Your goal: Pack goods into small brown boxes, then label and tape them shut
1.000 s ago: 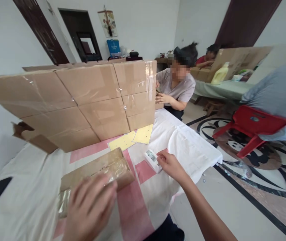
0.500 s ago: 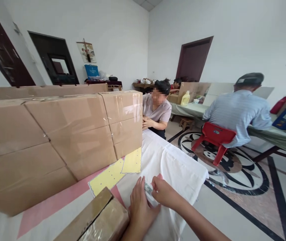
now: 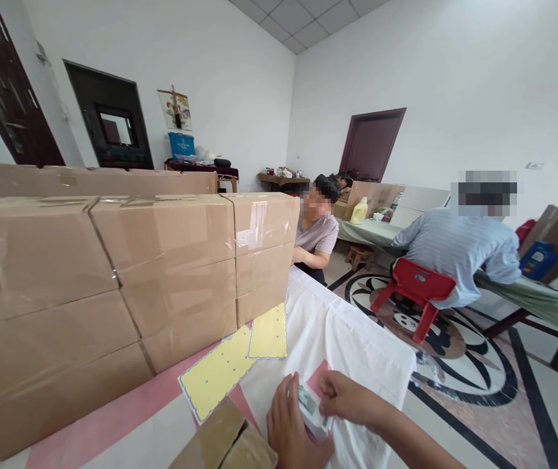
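My left hand (image 3: 291, 426) is wrapped around a small white box-like item (image 3: 309, 405) with a greenish patch on its upper face, just above the white tablecloth (image 3: 303, 326). My right hand (image 3: 347, 396) is closed at the item's right side, with thumb and fingertips pressed together against its edge. Whether those fingertips pinch some part of it is hidden. Beside my left hand lies a taped cardboard box (image 3: 225, 436), cut off by the lower edge of the view. Two yellow dotted cards (image 3: 218, 371) lie on the cloth beyond my hands.
A wall of stacked cardboard boxes (image 3: 171, 260) stands along the left of the table. Across the table, a person (image 3: 315, 241) sits behind its end. Another person sits on a red chair (image 3: 418, 293) at a green-covered table (image 3: 547, 303) to the right.
The view has tilted up slightly, so the table and my hands sit lower. My left hand still holds the white item, and my right hand stays closed beside it.
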Demonstrator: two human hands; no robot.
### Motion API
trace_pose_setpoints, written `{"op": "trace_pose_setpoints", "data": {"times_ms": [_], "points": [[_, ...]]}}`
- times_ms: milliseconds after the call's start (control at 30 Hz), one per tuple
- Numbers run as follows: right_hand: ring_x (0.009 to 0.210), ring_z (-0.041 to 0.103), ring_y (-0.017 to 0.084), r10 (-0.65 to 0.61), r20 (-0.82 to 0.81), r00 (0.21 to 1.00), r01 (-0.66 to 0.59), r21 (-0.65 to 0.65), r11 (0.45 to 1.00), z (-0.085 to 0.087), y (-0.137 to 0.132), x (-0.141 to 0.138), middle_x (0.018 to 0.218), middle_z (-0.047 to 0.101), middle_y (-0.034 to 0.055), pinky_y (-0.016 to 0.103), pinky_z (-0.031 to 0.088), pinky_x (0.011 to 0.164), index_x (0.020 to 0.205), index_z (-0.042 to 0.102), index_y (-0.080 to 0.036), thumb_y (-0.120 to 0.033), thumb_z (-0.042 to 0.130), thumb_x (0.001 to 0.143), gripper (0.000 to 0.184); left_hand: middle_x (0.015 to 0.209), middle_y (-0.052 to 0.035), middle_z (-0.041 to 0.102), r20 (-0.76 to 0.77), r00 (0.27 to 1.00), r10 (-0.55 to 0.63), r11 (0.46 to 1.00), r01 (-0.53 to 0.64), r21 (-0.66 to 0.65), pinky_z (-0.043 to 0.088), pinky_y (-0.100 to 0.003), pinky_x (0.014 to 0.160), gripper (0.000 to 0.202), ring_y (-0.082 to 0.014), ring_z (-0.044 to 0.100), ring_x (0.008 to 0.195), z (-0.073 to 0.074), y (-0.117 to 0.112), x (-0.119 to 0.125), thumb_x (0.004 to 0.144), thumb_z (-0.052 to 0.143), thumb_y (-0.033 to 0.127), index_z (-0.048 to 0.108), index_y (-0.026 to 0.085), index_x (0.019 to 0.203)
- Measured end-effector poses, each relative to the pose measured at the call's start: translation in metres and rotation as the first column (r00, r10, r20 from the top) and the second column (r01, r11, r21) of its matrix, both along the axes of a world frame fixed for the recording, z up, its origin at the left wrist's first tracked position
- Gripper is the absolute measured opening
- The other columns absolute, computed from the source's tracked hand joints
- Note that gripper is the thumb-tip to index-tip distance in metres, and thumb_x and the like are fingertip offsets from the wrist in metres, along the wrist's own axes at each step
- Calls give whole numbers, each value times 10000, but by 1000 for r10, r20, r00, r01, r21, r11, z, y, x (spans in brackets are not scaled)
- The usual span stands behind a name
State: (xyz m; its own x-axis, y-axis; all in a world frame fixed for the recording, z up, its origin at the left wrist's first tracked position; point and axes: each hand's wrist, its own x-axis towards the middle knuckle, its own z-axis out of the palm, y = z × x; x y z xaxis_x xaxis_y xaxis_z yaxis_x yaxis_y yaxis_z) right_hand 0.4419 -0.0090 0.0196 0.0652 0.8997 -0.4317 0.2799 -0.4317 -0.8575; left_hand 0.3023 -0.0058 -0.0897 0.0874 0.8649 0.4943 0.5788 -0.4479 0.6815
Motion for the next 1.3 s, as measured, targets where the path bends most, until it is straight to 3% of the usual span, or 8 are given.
{"op": "trace_pose_setpoints", "data": {"times_ms": [200, 433, 733, 933, 1167, 1300], "points": [[618, 359, 85, 36, 173, 984, -22, -77, 997, 10, -10, 7, 648, 380, -78, 229, 241, 550, 705, 375, -215, -99, 613, 581, 293, 1447, -144, 555, -32, 999, -11, 999, 10, -32, 447, -506, 1019, 879, -372, 529, 1319, 6, -1, -3, 539, 632, 201, 472, 243, 1403], [556, 334, 82, 45, 252, 967, -18, -108, 994, 5, -20, 15, 618, 355, -82, 239, 213, 497, 706, 355, -224, -90, 573, 583, 284, 1442, -144, 558, -54, 998, -20, 1000, 21, 9, 466, -510, 970, 839, -372, 543, 1307, 4, 1, -3, 561, 647, 218, 493, 261, 1384], [524, 318, 77, 75, 197, 978, -58, -90, 994, 7, -23, 14, 578, 340, -94, 247, 192, 479, 693, 346, -230, -79, 587, 612, 296, 1463, -154, 528, -91, 994, -61, 998, 61, 0, 469, -499, 984, 806, -372, 517, 1336, 1, 2, -8, 609, 669, 218, 480, 250, 1392], [541, 297, 69, 64, 159, 985, -56, -52, 997, -3, -26, 16, 592, 325, -95, 238, 188, 487, 688, 343, -222, -78, 601, 632, 301, 1472, -156, 512, -107, 991, -80, 997, 79, -9, 469, -498, 977, 805, -369, 511, 1342, 4, 1, -10, 627, 675, 197, 456, 249, 1400], [526, 427, 75, 16, -25, 1000, -17, -46, 999, -13, -28, 21, 591, 393, -87, 211, 291, 472, 672, 369, -222, -123, 635, 622, 287, 1466, -163, 507, -104, 991, -83, 996, 82, -18, 463, -513, 990, 784, -373, 510, 1339, 6, 1, -10, 655, 674, 202, 439, 259, 1400], [517, 435, 69, -18, -40, 999, 16, -42, 999, -16, -31, 19, 584, 397, -93, 208, 287, 468, 676, 380, -221, -147, 662, 631, 295, 1466, -158, 510, -99, 992, -80, 996, 77, -35, 459, -521, 999, 815, -380, 512, 1337, 5, 1, -9, 617, 664, 180, 444, 267, 1397]]}}
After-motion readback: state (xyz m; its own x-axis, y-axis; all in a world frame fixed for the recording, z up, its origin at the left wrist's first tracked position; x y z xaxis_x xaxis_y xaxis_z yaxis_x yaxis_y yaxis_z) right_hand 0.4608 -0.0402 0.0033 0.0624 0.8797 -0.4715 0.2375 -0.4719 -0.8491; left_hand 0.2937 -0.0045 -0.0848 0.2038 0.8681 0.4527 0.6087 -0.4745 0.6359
